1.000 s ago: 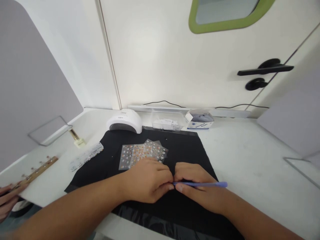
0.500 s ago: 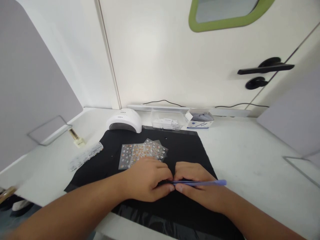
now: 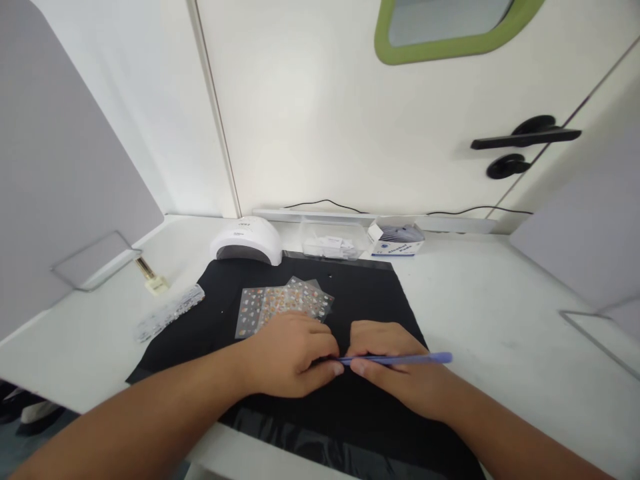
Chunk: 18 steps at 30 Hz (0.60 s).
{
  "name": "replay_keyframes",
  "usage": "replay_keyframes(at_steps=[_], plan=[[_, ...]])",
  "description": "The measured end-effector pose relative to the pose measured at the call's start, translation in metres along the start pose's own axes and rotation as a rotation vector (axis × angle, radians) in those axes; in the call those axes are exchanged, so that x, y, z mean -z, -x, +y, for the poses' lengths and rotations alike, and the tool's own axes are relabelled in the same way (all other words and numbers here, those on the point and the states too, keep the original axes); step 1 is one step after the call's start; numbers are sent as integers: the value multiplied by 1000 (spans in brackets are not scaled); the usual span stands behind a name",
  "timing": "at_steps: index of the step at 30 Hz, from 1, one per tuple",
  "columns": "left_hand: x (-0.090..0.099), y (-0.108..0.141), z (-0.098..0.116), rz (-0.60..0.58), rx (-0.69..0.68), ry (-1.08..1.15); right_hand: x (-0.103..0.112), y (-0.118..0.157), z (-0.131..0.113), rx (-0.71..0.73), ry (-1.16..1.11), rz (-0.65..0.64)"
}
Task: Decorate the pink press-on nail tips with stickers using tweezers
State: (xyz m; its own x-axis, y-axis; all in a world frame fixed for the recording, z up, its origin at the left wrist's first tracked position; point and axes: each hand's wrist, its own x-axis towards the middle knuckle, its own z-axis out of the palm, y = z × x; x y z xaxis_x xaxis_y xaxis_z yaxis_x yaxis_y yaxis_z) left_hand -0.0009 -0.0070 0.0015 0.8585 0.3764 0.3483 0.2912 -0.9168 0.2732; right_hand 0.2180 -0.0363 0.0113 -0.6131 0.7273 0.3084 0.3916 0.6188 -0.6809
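The left hand (image 3: 297, 353) of the person is closed, with the thumb pressed toward the bent fingers, and it grips the left part of a purple stick (image 3: 427, 358). The end of the stick inside this hand is hidden from me. The right hand (image 3: 393, 353) is also closed and grips the same stick between thumb and fingers, just beside the left hand. From there the stick lies almost level and passes over the right wrist, where its thicker, rounded end comes out.

Both hands are over a black mat (image 3: 373, 290). Just behind the left hand there are several clear sheets (image 3: 273, 300) with small orange and white marks, which overlap like a fan; I cannot tell if the hand touches them. At the left edge of the mat lies a patterned strip (image 3: 173, 312), partly on the white table (image 3: 480, 300), and near it a small bottle (image 3: 157, 285) with a gold cap is lying down.

At the far left corner of the mat stands a white lamp (image 3: 247, 233). To the right of it is a clear tray (image 3: 311, 233) with white packets (image 3: 337, 247), and then a box (image 3: 395, 249) of alcohol pads, its top raised. Behind the table I see a pale door (image 3: 310, 120) with a black handle (image 3: 530, 138) and a green window frame (image 3: 450, 50)
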Motion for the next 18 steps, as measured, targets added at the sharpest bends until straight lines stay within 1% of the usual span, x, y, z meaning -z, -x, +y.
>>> replay_keyframes(at_steps=[10, 18], plan=[[2, 1, -1, -2, 7, -18, 4, -1, -3, -57, -34, -3], [1, 1, -4, 13, 17, -21, 5, 1, 1, -108, -73, 20]])
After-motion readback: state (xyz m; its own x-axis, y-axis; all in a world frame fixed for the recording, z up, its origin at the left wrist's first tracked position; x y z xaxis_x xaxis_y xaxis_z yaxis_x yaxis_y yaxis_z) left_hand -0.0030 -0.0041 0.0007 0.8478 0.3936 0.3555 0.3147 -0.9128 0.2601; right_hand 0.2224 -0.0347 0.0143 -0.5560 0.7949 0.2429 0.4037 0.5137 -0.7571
